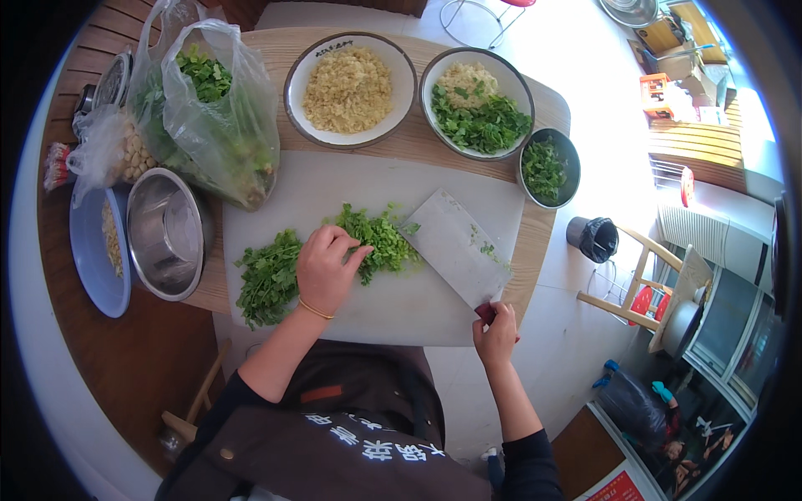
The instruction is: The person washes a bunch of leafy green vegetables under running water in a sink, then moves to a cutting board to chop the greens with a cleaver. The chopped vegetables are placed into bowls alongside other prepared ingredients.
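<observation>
On the pale plastic cutting board (388, 313) lies fresh cilantro, with a leafy bunch (266, 278) at the left and a chopped pile (385, 244) in the middle. My left hand (329, 260) is over the herb between these two parts, fingers curled and thumb near the fingertips. Whether it pinches any cilantro is hidden. My right hand (498, 335) grips the dark red handle of a cleaver (454, 241). The broad blade slants up and left across the board's right side, its far end beside the chopped pile. Green bits stick to the blade.
Behind the board stand a bowl of minced garlic (348, 91), a bowl of garlic and chopped cilantro (476, 106) and a small metal cup (549, 168). Left are a plastic bag of greens (213, 125), a steel bowl (166, 235) and a blue basin (94, 250).
</observation>
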`<act>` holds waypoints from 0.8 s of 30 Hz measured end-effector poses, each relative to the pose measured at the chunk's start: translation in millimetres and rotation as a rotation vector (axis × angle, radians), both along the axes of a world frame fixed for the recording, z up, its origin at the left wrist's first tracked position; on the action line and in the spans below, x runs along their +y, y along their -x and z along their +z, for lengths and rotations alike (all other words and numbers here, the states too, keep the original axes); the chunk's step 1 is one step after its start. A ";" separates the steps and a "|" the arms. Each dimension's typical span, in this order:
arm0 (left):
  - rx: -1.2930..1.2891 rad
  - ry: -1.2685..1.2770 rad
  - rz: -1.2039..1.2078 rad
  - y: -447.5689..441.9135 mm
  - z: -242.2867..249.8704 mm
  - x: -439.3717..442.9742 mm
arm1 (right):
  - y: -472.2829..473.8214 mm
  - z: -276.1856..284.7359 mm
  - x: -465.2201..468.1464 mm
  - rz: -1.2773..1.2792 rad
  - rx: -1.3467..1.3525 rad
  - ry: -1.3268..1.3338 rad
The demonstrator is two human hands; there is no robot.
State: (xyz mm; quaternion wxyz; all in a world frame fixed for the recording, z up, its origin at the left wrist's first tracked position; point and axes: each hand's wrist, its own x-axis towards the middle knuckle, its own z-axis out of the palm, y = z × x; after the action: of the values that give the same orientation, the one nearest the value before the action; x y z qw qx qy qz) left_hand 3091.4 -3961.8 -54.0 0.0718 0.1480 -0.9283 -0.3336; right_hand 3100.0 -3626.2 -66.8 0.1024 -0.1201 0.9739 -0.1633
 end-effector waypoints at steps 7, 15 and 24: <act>0.004 -0.043 -0.149 5.3 -1.7 -23.4 | 6.4 58.0 15.2 0.236 0.142 0.166; -0.102 -0.263 -0.604 8.9 32.9 14.1 | 74.1 79.8 4.2 0.842 0.165 0.020; -0.052 -0.510 -0.824 -3.2 30.5 95.6 | 105.5 94.9 -44.0 1.184 0.221 -0.017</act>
State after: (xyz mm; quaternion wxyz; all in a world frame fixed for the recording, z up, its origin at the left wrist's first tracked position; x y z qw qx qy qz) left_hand 3094.6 -3866.1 -23.5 -0.1278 -0.2107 -0.7998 -0.5473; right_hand 2994.5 -3670.2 28.1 0.0748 -0.6575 0.7475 -0.0574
